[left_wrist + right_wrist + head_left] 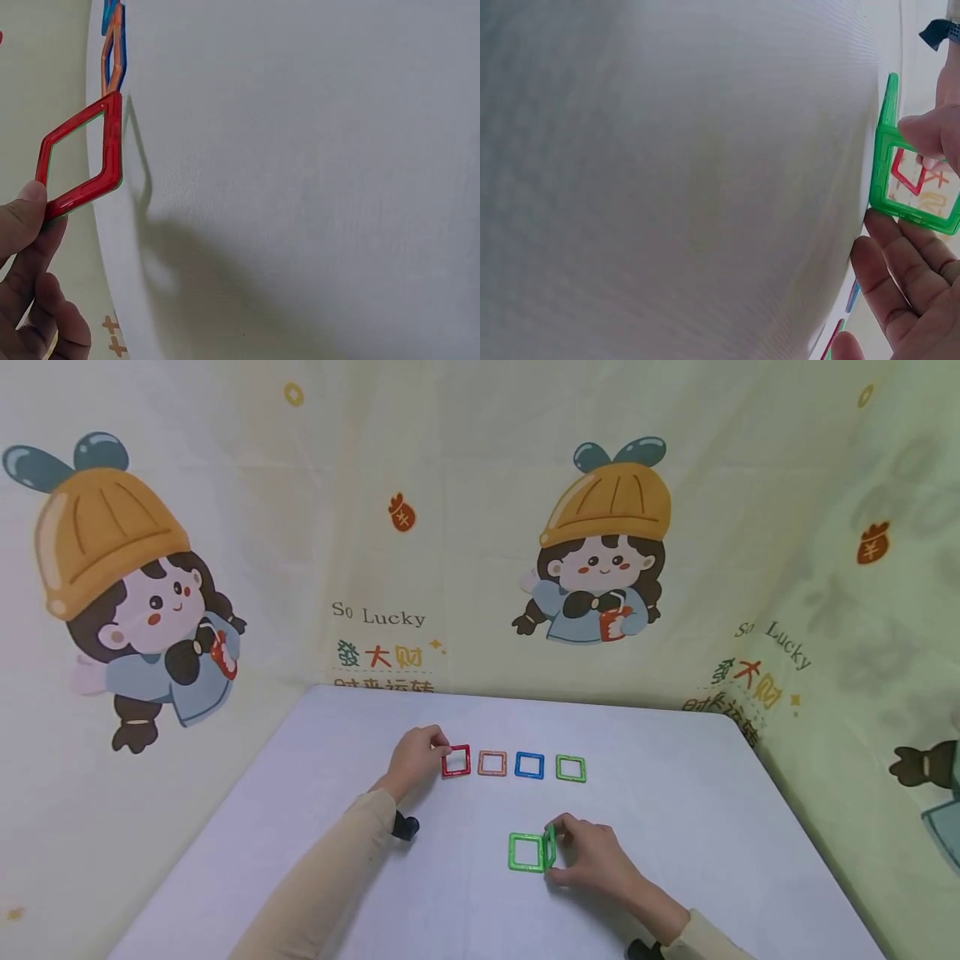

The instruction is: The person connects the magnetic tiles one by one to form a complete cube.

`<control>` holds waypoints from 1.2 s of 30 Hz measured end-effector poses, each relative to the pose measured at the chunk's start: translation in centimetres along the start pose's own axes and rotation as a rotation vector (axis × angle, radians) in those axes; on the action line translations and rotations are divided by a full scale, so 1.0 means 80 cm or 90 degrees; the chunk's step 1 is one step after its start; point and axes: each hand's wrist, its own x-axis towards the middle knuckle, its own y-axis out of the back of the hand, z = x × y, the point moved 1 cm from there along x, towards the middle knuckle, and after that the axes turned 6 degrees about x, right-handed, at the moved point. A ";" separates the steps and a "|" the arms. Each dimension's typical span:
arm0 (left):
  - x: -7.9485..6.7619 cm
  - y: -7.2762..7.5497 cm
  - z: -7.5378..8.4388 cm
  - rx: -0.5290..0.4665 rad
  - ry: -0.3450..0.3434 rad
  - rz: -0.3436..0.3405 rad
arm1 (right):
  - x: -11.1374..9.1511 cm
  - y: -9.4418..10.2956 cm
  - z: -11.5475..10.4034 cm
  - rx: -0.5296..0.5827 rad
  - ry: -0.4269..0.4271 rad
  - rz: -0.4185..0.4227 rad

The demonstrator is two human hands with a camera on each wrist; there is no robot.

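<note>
My left hand (415,762) pinches a red square magnetic tile (456,774) at its edge. The left wrist view shows that red tile (112,142) tilted up from the table, thumb on one face and fingers behind; a thin green line runs along its edge. My right hand (597,860) holds a green square tile (551,847) upright between thumb and fingers. This tile stands along the right side of a flat green square tile (525,869). Close up in the right wrist view, the upright green tile (880,172) has an open middle.
Right of the red tile, an orange tile (492,774), a blue tile (529,776) and another green tile (571,779) lie in a row on the white table (337,727). A patterned cloth (465,568) hangs behind and at the sides.
</note>
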 end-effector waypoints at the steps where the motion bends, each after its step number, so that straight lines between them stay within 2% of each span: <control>1: -0.001 0.001 0.001 -0.002 -0.001 0.000 | 0.000 -0.001 0.000 0.002 0.003 -0.001; 8: -0.006 -0.001 0.003 0.034 -0.044 -0.033 | 0.002 -0.002 0.003 0.001 0.005 -0.002; 12: -0.008 -0.001 0.008 0.051 -0.068 -0.029 | 0.003 -0.001 0.006 0.004 0.006 -0.005; 20: -0.018 0.001 0.037 0.006 -0.116 -0.001 | 0.002 0.001 0.006 0.012 -0.003 -0.016; 24: -0.027 0.000 0.057 -0.011 -0.120 -0.001 | 0.002 0.001 0.007 0.009 -0.007 -0.017; 30: -0.046 -0.010 0.077 -0.037 -0.115 -0.012 | 0.002 0.002 0.008 -0.008 0.012 -0.011; 36: -0.064 -0.024 0.092 -0.093 -0.141 -0.044 | 0.002 0.003 0.005 -0.003 0.002 -0.020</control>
